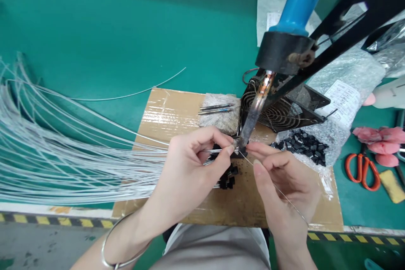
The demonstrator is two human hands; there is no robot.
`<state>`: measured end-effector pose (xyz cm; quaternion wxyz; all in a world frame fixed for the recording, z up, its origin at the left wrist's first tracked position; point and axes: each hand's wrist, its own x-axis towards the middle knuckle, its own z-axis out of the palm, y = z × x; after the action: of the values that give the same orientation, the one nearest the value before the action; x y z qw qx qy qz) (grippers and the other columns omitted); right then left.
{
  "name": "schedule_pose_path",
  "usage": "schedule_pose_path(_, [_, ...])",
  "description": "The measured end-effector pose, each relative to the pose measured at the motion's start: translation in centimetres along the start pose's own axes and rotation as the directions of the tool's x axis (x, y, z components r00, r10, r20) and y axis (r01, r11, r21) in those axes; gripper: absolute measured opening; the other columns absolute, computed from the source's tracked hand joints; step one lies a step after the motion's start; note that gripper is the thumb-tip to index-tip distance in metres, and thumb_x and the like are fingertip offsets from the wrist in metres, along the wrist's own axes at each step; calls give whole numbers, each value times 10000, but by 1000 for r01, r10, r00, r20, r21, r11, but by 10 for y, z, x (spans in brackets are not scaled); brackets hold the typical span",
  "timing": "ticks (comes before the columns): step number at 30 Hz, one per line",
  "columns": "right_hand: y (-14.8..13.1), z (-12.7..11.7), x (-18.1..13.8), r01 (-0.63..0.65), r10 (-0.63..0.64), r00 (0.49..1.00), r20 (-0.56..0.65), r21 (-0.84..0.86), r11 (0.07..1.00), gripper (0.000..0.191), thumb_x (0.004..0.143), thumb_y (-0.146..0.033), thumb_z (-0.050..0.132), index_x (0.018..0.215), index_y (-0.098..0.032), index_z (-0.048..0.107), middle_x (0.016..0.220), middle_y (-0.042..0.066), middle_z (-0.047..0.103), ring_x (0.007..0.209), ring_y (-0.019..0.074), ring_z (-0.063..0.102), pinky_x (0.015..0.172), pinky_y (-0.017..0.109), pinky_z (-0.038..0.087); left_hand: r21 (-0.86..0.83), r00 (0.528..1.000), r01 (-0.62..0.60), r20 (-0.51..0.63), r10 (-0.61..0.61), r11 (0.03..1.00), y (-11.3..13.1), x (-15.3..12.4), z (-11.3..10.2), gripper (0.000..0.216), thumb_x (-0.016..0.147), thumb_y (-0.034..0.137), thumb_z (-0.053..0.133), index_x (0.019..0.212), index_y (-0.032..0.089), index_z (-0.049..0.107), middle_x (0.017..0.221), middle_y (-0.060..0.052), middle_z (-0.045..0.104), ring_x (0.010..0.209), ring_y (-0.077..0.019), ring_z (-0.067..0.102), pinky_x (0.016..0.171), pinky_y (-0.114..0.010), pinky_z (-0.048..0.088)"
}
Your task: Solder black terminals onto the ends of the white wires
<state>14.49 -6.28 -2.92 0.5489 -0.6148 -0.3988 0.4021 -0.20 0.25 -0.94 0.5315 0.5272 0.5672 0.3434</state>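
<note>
I should steady the white wire (215,150) pinched in my left hand (196,168), left of the soldering iron (260,97), sparingly feeding the thin solder (289,202) my right hand (284,187) grips to its right.

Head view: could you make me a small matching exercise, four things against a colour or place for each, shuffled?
Things
1. Iron
2. Scissors
3. White wires
4. Thin wire

Colours and places
A. Spread over the picture's left side
B. Orange-handled
C. Running across the right hand
D. Blue-handled, tip pointing down between the hands

Pairs: 1-D, 2-B, 3-A, 4-C
</note>
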Motion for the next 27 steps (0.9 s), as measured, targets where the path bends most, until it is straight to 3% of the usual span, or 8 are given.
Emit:
schedule_pose_path(8, [-7, 5, -2, -27, 27, 999, -34, 2, 1000, 194, 961, -167, 718, 796, -243, 651, 1141, 51, 845, 1043, 206, 812, 977, 368, 638, -12, 1000, -10, -20, 9, 1000, 1, -3, -1, 118, 818, 175, 689, 708, 187, 732, 764, -13, 791, 573, -109, 562, 517, -227, 407])
schedule_pose_path(19, [1, 0, 1, 81, -81, 997, 16, -21, 996, 195, 955, -112, 717, 813, -233, 661, 1130, 44, 851, 1062, 184, 818, 943, 298, 655, -17, 1000, -25, -6, 25, 1000, 4, -1, -1, 129, 819, 157, 674, 700, 160, 724, 737, -24, 777, 561, -92, 525, 499, -209, 370])
schedule_pose_path(27, [1, 2, 0, 70, -70, 997, 14, 21, 997, 188, 954, -113, 722, 826, -240, 668, 1145, 23, 849, 1073, 159, 815, 974, 270, 642, -9, 1000, -21, -8, 21, 1000, 3, -1, 0, 126, 813, 179, 678, 694, 171, 715, 755, -29, 781, 567, -106, 539, 500, -226, 368])
